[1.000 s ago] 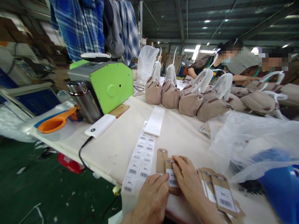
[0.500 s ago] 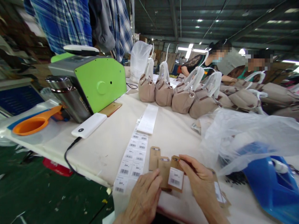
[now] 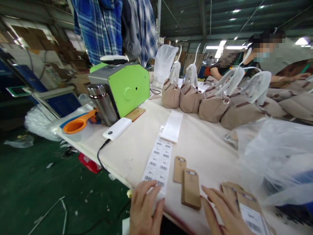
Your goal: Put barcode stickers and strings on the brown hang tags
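My left hand [image 3: 146,209] rests at the near end of a strip of white barcode labels [image 3: 160,163], its fingers apart and the fingertips over the lowest labels. To the right of the strip lie a stack of brown cardboard hang tags [image 3: 191,189] and another brown tag [image 3: 179,168] just behind it. My right hand [image 3: 223,212] is between that stack and a pile of labelled tags [image 3: 251,213], thumb and fingers spread, with nothing visible in its grasp. Part of the right pile is hidden by this hand.
A folded white paper strip [image 3: 172,127] covers the labels' far end. Behind stand beige handbags [image 3: 171,94], a green machine [image 3: 129,88], a steel flask [image 3: 104,106] and a white power bank [image 3: 117,128]. Clear plastic [image 3: 288,153] lies right; a co-worker [image 3: 259,62] stands beyond.
The labelled tag my right hand held has left the middle stack; a labelled tag now tops the right pile. My left hand has moved from the tags onto the label strip. The view has turned left.
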`<act>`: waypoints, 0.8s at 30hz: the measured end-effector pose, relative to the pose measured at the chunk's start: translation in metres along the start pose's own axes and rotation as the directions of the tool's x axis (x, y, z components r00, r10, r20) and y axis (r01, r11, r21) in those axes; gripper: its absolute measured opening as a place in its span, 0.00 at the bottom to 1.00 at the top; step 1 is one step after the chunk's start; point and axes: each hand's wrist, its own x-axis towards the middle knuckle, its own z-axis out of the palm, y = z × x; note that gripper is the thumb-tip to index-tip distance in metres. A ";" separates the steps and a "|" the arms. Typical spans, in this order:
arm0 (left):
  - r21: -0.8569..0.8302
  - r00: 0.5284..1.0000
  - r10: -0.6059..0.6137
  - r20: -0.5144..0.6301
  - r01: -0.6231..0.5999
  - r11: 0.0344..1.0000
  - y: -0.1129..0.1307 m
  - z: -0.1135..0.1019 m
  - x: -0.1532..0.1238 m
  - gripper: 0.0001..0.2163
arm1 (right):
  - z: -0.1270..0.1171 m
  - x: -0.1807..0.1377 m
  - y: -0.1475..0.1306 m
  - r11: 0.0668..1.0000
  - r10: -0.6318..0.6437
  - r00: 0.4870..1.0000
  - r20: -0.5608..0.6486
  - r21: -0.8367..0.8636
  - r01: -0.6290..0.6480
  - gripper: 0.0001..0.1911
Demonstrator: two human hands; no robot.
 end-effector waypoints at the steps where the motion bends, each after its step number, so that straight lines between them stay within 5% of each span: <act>1: 0.014 0.991 -0.132 -0.024 0.133 0.991 -0.009 -0.006 -0.007 0.12 | 0.010 0.003 -0.015 0.996 -0.029 0.999 0.022 0.080 0.027 0.15; 3: -0.041 0.894 -0.448 -0.016 0.447 0.894 -0.024 -0.014 -0.019 0.14 | 0.029 0.008 -0.043 0.977 -0.067 0.998 -0.010 0.205 0.068 0.14; 6: -0.261 0.562 -0.796 0.224 0.822 0.507 -0.034 -0.018 -0.030 0.19 | 0.049 0.015 -0.072 0.963 -0.038 0.998 -0.047 0.264 0.049 0.13; 8: -0.395 0.407 -0.788 0.462 0.890 0.228 -0.033 -0.017 -0.029 0.21 | 0.057 0.019 -0.083 0.969 -0.052 0.997 -0.052 0.239 0.062 0.12; 11: -0.441 0.304 -0.635 0.710 0.895 -0.065 -0.025 -0.017 -0.023 0.20 | 0.064 0.024 -0.087 0.957 -0.207 0.978 -0.030 0.202 0.209 0.15; 14: -0.353 0.188 -0.521 0.833 0.906 -0.236 -0.021 -0.022 -0.019 0.17 | 0.069 0.024 -0.085 0.923 -0.336 0.942 -0.004 0.199 0.330 0.18; 16: -0.322 0.181 -0.467 0.865 0.916 -0.241 -0.022 -0.026 -0.018 0.15 | 0.071 0.021 -0.084 0.925 -0.328 0.945 0.004 0.206 0.320 0.19; 21: -0.426 0.369 -0.441 0.818 0.904 -0.034 -0.026 -0.029 -0.014 0.14 | 0.078 0.013 -0.093 0.948 -0.079 0.996 0.034 0.312 0.065 0.14; 24: -0.446 0.399 -0.425 0.812 0.895 -0.011 -0.026 -0.028 -0.009 0.14 | 0.081 0.012 -0.098 0.925 0.030 0.999 0.043 0.378 -0.045 0.16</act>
